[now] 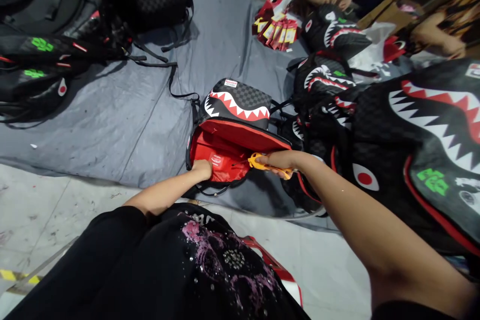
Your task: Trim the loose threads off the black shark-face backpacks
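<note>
left hand (202, 167) is curled shut against the red lining (221, 157) at the open backpack's (240, 102) 7 o'clock rim. right hand (279, 161) is closed around an orange cutter (255, 162) at the 4 o'clock rim, its tip over the lining. bare grey mat (131, 110) lies at 9 o'clock and 1 backpack pile (412, 125) crowds 3 o'clock. the left fingertips are hidden, and the cutter's blade is too small to make out.

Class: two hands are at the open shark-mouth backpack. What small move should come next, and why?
Probably ease the tip of the yellow cutter slightly left, onto the red lining. The right hand grips the cutter at the open rim of the backpack, tip pointing at the lining, and the left hand lies curled on that lining just beside it, seemingly steadying it.
</note>
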A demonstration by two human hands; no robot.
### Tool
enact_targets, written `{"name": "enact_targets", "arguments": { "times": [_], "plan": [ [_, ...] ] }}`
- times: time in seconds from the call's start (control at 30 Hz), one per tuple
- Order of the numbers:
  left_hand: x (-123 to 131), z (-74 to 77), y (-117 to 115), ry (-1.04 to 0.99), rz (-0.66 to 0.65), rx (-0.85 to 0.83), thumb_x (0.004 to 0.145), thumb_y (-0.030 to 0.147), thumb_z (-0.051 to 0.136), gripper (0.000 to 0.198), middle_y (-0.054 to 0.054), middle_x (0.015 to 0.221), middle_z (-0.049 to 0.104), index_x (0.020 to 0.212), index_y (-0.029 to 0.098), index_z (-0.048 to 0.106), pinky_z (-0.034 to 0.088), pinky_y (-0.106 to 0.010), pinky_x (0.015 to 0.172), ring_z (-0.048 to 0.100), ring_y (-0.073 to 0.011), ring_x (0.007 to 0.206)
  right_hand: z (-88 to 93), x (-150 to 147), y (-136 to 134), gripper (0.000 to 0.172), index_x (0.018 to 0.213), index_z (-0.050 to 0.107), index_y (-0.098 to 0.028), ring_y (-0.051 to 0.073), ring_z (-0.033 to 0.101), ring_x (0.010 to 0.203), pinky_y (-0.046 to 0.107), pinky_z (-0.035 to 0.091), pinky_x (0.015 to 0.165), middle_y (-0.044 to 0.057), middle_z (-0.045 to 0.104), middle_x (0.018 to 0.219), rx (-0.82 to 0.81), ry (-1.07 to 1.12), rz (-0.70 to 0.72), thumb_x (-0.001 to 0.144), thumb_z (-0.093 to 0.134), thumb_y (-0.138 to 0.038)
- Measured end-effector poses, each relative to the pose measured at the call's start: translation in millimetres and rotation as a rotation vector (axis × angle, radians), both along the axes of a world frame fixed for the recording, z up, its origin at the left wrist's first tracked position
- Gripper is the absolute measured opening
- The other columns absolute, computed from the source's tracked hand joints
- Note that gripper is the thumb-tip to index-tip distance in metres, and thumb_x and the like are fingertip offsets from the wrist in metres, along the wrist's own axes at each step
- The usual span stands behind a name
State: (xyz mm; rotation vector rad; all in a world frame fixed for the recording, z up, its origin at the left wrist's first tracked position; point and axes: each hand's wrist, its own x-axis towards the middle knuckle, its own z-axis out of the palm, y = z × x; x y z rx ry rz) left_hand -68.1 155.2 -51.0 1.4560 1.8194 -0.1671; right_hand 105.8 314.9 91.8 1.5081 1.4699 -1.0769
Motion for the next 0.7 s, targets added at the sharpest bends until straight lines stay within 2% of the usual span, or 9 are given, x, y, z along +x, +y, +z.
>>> {"name": "enact_targets", "arguments": {
  "times": [0.07, 0.13, 0.23, 0.33, 0.4, 0.47, 0.57, 0.7],
  "plan": [
    [-1.2, -1.0, 3.0, -0.014, -0.004, -0.005, 0.076, 0.012, 0.065, 0.020, -0.019, 0.082, 0.073, 0.093, 0.005, 0.073, 0.052, -0.027, 0.075, 0.072, -0.0242, 0.086, 3.7, 1.0, -0.2, 0.050, 0.060, 0.050, -0.018, 0.008, 0.034, 0.034, 0.020, 0.027, 0.036, -0.001, 0.041, 0.046, -0.150, -0.030, -0.057, 0.095, 0.046, -0.054],
    [-0.1, 1.2, 0.2, -0.042, -0.032, 0.025, 0.077, 0.012, 0.063, 0.021, -0.017, 0.085, 0.074, 0.095, 0.009, 0.074, 0.053, -0.026, 0.074, 0.072, -0.0239, 0.087, 7.3, 1.9, -0.9, 0.050, 0.064, 0.053, -0.018, 0.008, 0.033, 0.035, 0.020, 0.028, 0.036, -0.002, 0.040, 0.045, -0.250, 0.001, -0.070, 0.096, 0.043, -0.055],
    [7.7, 8.9, -16.4, -0.104, -0.115, 0.116, 0.081, 0.010, 0.056, 0.028, -0.015, 0.102, 0.074, 0.101, 0.017, 0.074, 0.053, -0.029, 0.085, 0.069, -0.0246, 0.101, 7.7, 3.8, -0.5, 0.050, 0.067, 0.056, -0.018, 0.008, 0.032, 0.034, 0.022, 0.030, 0.036, -0.004, 0.038, 0.045, -0.263, 0.089, -0.082, 0.093, 0.047, -0.060],
    [16.1, 17.1, -38.5, -0.138, -0.186, 0.173, 0.082, 0.008, 0.054, 0.026, -0.016, 0.100, 0.074, 0.096, 0.015, 0.074, 0.049, -0.035, 0.096, 0.068, -0.0260, 0.105, 4.0, 3.9, 2.4, 0.049, 0.069, 0.055, -0.018, 0.009, 0.032, 0.034, 0.022, 0.029, 0.035, -0.004, 0.040, 0.045, -0.201, 0.151, -0.101, 0.094, 0.046, -0.060],
    [17.7, 20.5, -50.0, -0.136, -0.189, 0.189, 0.081, 0.008, 0.054, 0.025, -0.017, 0.099, 0.074, 0.094, 0.015, 0.074, 0.048, -0.036, 0.098, 0.068, -0.0264, 0.105, 2.8, 2.8, 4.1, 0.047, 0.071, 0.054, -0.018, 0.009, 0.034, 0.034, 0.021, 0.028, 0.034, -0.003, 0.042, 0.045, -0.177, 0.197, -0.080, 0.097, 0.042, -0.055],
    [15.8, 22.0, -55.8, -0.112, -0.144, 0.197, 0.081, 0.008, 0.053, 0.027, -0.017, 0.100, 0.073, 0.097, 0.014, 0.073, 0.049, -0.037, 0.097, 0.068, -0.0271, 0.105, 3.8, 2.1, 4.7, 0.046, 0.071, 0.053, -0.019, 0.009, 0.033, 0.034, 0.021, 0.028, 0.034, -0.004, 0.042, 0.044, -0.188, 0.214, -0.064, 0.099, 0.038, -0.052],
    [9.2, 21.0, -52.3, -0.053, -0.014, 0.187, 0.086, 0.011, 0.046, 0.032, -0.018, 0.103, 0.073, 0.104, 0.014, 0.072, 0.051, -0.038, 0.090, 0.068, -0.0280, 0.104, 7.1, 3.2, 3.9, 0.048, 0.070, 0.053, -0.019, 0.008, 0.031, 0.034, 0.020, 0.029, 0.035, -0.005, 0.038, 0.043, -0.202, 0.180, -0.056, 0.099, 0.037, -0.054],
    [-0.4, 15.3, -33.7, -0.077, 0.103, 0.121, 0.085, 0.014, 0.049, 0.029, -0.008, 0.103, 0.075, 0.099, 0.021, 0.073, 0.051, -0.028, 0.082, 0.069, -0.0217, 0.101, 8.0, 6.7, 0.7, 0.049, 0.069, 0.052, -0.018, 0.008, 0.032, 0.034, 0.019, 0.029, 0.036, -0.004, 0.039, 0.045, -0.234, 0.141, -0.057, 0.098, 0.039, -0.055]
  ]
}}
